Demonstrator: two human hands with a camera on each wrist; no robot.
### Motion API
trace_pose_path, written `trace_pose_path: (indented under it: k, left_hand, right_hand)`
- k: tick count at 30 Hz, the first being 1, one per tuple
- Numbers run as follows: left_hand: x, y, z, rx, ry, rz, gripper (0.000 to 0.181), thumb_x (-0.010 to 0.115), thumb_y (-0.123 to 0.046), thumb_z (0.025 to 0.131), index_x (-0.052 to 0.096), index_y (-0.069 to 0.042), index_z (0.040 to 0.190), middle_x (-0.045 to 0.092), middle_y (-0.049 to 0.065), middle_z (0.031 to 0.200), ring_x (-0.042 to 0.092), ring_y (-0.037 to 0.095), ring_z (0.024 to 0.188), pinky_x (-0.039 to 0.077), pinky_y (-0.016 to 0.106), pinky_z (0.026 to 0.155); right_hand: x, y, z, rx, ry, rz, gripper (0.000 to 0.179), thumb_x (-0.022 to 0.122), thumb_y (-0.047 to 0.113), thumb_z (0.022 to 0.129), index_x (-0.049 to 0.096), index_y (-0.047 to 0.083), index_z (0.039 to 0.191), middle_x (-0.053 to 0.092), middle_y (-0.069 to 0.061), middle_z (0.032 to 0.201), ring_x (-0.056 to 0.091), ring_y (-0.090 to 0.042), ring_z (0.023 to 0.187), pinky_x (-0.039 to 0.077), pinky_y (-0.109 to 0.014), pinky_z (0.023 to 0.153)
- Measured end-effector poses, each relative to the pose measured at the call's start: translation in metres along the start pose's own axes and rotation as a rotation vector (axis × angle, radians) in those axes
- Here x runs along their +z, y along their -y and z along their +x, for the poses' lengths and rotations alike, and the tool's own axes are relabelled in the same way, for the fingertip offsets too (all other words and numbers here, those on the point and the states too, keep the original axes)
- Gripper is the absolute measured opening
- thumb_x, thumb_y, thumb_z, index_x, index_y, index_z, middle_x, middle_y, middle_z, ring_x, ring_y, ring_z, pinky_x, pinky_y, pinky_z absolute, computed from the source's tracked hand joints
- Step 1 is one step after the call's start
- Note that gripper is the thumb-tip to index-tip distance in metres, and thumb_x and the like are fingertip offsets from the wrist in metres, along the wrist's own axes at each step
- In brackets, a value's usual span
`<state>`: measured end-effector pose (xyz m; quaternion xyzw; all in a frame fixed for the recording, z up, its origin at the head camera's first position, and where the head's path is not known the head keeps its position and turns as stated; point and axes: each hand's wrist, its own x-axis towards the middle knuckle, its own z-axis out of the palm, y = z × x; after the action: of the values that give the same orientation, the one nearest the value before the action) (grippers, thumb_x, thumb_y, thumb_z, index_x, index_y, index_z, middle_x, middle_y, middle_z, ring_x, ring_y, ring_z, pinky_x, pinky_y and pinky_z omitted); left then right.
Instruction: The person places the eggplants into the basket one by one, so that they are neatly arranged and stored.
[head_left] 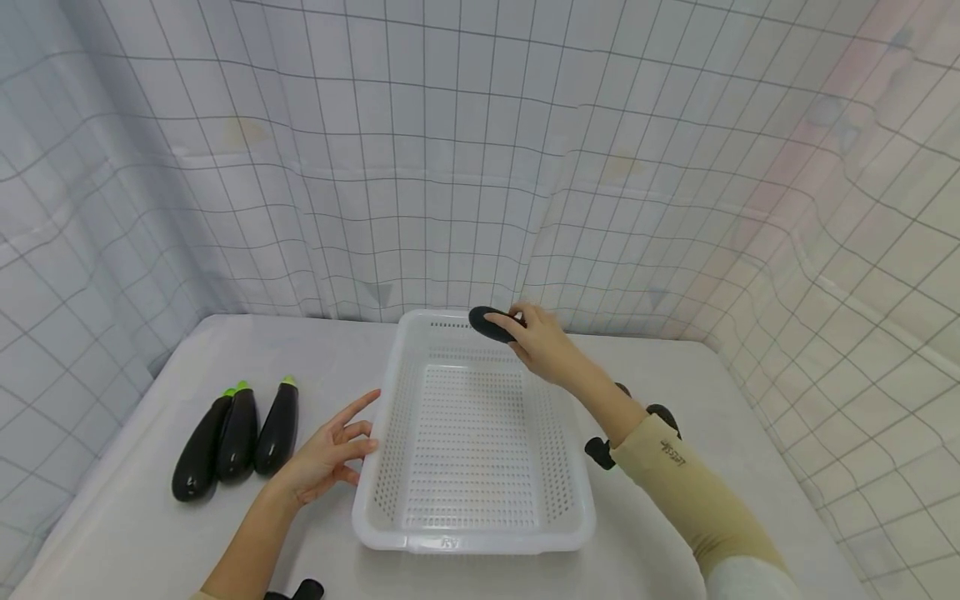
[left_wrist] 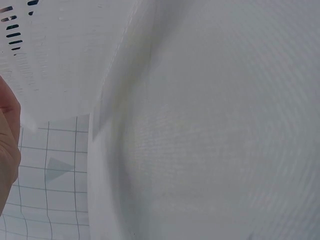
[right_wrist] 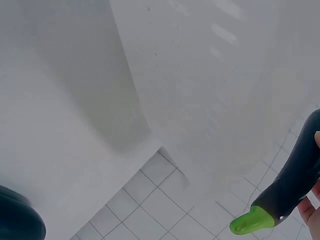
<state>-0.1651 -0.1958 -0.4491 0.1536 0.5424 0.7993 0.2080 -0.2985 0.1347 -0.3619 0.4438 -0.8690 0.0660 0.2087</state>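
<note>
A white perforated plastic basket point(head_left: 472, 542) stands in the middle of the table. My right hand point(head_left: 543, 343) grips a dark eggplant point(head_left: 487, 322) over the basket's far right part. The eggplant's bright green stem end point(right_wrist: 253, 220) shows in the right wrist view. My left hand point(head_left: 330, 454) is at the basket's left side, its fingers spread and loosely bent against or close by the rim. In the left wrist view only an edge of that hand point(left_wrist: 7, 145) appears beside the basket wall point(left_wrist: 60, 65).
Three dark eggplants point(head_left: 237, 437) with green tops lie left of the basket. Right of it, dark objects point(head_left: 664, 415) are partly hidden by my right forearm. The rounded end of a dark object point(right_wrist: 19, 216) lies on the table. Grid-patterned curtains point(head_left: 450, 167) surround the white table point(head_left: 645, 533).
</note>
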Motion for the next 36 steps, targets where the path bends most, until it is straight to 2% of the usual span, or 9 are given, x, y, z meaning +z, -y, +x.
trace_pose_path:
  k: [3, 7, 15, 19, 27, 33, 36]
  left_hand:
    - [0.0, 0.0, 0.0, 0.001, 0.001, 0.001, 0.073, 0.047, 0.006, 0.091, 0.006, -0.014, 0.148, 0.054, 0.0, 0.094, 0.063, 0.014, 0.083, 0.056, 0.033, 0.06]
    - [0.0, 0.0, 0.0, 0.0, -0.001, 0.002, 0.073, 0.048, 0.006, 0.091, 0.006, -0.014, 0.148, 0.054, -0.001, 0.094, 0.062, 0.013, 0.083, 0.056, 0.033, 0.06]
    - [0.0, 0.0, 0.0, -0.004, -0.005, 0.002, 0.073, 0.047, 0.006, 0.091, 0.006, -0.014, 0.148, 0.053, -0.001, 0.092, 0.062, 0.014, 0.084, 0.056, 0.036, 0.061]
    - [0.0, 0.0, 0.0, -0.006, -0.007, 0.007, 0.073, 0.048, 0.005, 0.091, 0.006, -0.014, 0.148, 0.053, -0.001, 0.093, 0.062, 0.014, 0.084, 0.056, 0.036, 0.061]
    - [-0.001, -0.001, -0.001, -0.012, -0.004, 0.007, 0.075, 0.048, 0.005, 0.091, 0.004, -0.014, 0.148, 0.053, -0.001, 0.093, 0.062, 0.013, 0.083, 0.056, 0.033, 0.06]
    - [-0.002, 0.0, 0.0, -0.026, -0.007, -0.001, 0.075, 0.048, 0.005, 0.091, 0.004, -0.015, 0.148, 0.052, -0.002, 0.093, 0.062, 0.013, 0.083, 0.056, 0.031, 0.06]
    - [-0.002, 0.0, 0.0, -0.022, 0.0, 0.002, 0.074, 0.048, 0.005, 0.091, 0.004, -0.015, 0.147, 0.053, -0.002, 0.093, 0.062, 0.013, 0.083, 0.056, 0.031, 0.06]
  right_hand:
    - [0.006, 0.006, 0.002, 0.016, 0.075, -0.01, 0.052, 0.058, 0.008, 0.089, 0.035, 0.022, 0.134, 0.044, -0.016, 0.12, 0.044, -0.033, 0.11, 0.041, -0.048, 0.087]
    - [0.013, 0.01, 0.005, 0.018, 0.14, -0.022, 0.051, 0.057, 0.009, 0.09, 0.036, 0.021, 0.135, 0.042, -0.016, 0.123, 0.042, -0.031, 0.111, 0.042, -0.043, 0.081]
    - [0.027, 0.015, 0.011, 0.072, 0.329, -0.053, 0.048, 0.048, 0.013, 0.095, 0.031, 0.027, 0.138, 0.037, -0.01, 0.131, 0.037, -0.026, 0.118, 0.036, -0.04, 0.091]
    - [0.033, 0.016, 0.015, 0.06, 0.4, -0.09, 0.049, 0.044, 0.011, 0.096, 0.03, 0.027, 0.14, 0.035, -0.011, 0.133, 0.035, -0.027, 0.121, 0.035, -0.041, 0.095]
    - [0.05, 0.015, 0.017, 0.015, 0.478, -0.155, 0.055, 0.042, 0.007, 0.096, 0.025, 0.03, 0.143, 0.031, -0.011, 0.138, 0.031, -0.029, 0.127, 0.035, -0.046, 0.099]
    - [0.063, 0.012, 0.015, -0.005, 0.494, -0.223, 0.052, 0.042, 0.012, 0.097, 0.026, 0.032, 0.142, 0.033, -0.008, 0.137, 0.034, -0.026, 0.124, 0.037, -0.043, 0.096]
    - [0.068, 0.01, 0.014, -0.013, 0.503, -0.22, 0.051, 0.043, 0.013, 0.097, 0.027, 0.032, 0.141, 0.034, -0.008, 0.137, 0.033, -0.026, 0.125, 0.036, -0.044, 0.097]
